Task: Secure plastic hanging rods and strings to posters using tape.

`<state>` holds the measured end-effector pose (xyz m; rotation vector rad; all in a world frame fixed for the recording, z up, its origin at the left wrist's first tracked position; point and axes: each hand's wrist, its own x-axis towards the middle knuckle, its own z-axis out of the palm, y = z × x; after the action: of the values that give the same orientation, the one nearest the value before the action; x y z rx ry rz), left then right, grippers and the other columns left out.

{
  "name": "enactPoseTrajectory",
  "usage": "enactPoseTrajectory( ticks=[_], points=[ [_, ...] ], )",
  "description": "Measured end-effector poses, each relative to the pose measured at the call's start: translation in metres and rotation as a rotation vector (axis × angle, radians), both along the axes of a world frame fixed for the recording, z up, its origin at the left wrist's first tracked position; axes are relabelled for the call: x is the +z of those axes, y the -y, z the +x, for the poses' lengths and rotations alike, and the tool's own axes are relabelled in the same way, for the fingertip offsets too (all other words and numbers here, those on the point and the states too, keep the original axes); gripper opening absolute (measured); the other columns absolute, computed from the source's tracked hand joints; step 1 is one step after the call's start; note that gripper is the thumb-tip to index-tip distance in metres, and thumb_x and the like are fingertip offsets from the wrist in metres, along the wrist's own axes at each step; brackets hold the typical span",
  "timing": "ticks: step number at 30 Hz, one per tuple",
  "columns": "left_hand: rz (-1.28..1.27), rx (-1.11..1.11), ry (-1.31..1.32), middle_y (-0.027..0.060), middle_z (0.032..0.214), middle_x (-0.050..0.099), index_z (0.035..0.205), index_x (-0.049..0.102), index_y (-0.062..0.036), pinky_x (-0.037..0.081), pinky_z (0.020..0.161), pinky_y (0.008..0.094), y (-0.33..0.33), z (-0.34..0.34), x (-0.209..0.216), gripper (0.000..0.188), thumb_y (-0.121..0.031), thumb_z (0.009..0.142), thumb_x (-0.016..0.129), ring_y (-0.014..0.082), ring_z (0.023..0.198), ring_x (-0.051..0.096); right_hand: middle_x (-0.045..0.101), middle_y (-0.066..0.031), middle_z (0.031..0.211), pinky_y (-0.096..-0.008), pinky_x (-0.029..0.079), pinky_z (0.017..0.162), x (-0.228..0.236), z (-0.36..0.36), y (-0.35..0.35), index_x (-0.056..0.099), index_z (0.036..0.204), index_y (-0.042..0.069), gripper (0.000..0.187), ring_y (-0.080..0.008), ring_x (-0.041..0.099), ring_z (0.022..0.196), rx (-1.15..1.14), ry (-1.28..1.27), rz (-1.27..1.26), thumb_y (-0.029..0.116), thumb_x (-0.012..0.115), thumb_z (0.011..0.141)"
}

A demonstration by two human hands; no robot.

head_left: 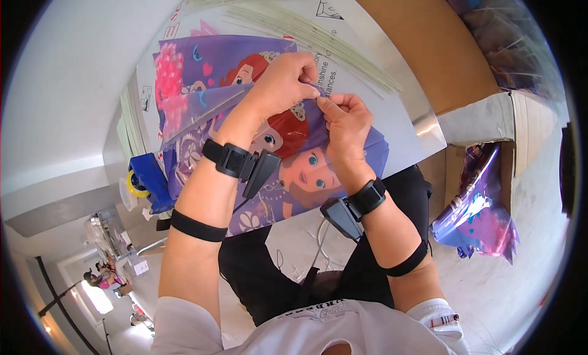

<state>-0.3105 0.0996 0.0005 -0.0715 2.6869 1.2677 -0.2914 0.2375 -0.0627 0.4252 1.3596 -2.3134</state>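
Observation:
Purple plastic sheets (315, 174) printed with cartoon figures lie stacked and partly folded over on the board in front of me. My left hand (285, 79) is closed in a pinch on the upper sheet's edge, thumb and forefinger pressed together. Right beside it, my right hand (349, 122) pinches the same edge, its thumb almost meeting the left one. Whatever small bit lies between the fingertips is hidden. Beyond the hands lies a loose bundle of thin pale green rods (312, 33).
A blue tape dispenser (151, 183) with yellow tape sits at the board's left edge. Brown cardboard (422, 43) stands at the far right. An opened carton (508, 177) on the right has purple printed film (481, 217) spilling out. Other people (107, 277) are far off at lower left.

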Motion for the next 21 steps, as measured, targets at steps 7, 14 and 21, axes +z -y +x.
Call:
enactPoseTrajectory(
  ticks=[7, 14, 21],
  points=[
    [0.034, -0.014, -0.047, 0.0026, 0.081, 0.062, 0.086, 0.064, -0.0002, 0.046, 0.068, 0.0245, -0.003, 0.007, 0.005, 0.016, 0.0, 0.071, 0.067, 0.0112, 0.074, 0.056, 0.062, -0.0003, 0.077, -0.0188, 0.043, 0.061, 0.009, 0.006, 0.005, 0.063, 0.091, 0.0, 0.013, -0.0046, 0.052, 0.067, -0.136, -0.201, -0.069, -0.005, 0.064, 0.079],
    [0.022, -0.037, 0.022, 0.0072, 0.087, 0.067, 0.095, 0.067, 0.0005, 0.048, 0.076, 0.0263, -0.004, 0.002, 0.006, 0.023, -0.004, 0.073, 0.067, 0.0146, 0.081, 0.06, 0.063, -0.0004, 0.077, -0.0193, 0.043, 0.062, 0.003, 0.003, 0.001, 0.066, 0.093, -0.002, 0.013, -0.0042, 0.051, 0.068, -0.135, -0.2, -0.016, -0.002, 0.064, 0.08],
    [-0.073, -0.131, 0.138, 0.0091, 0.077, 0.066, 0.09, 0.067, 0.0023, 0.048, 0.07, 0.0267, -0.001, -0.007, 0.01, 0.02, -0.005, 0.071, 0.066, 0.0154, 0.073, 0.06, 0.062, -0.0035, 0.073, -0.0229, 0.043, 0.06, 0.001, -0.001, 0.0, 0.065, 0.089, -0.005, 0.012, -0.0077, 0.051, 0.066, -0.047, -0.255, 0.146, 0.003, 0.063, 0.081]
  ],
)
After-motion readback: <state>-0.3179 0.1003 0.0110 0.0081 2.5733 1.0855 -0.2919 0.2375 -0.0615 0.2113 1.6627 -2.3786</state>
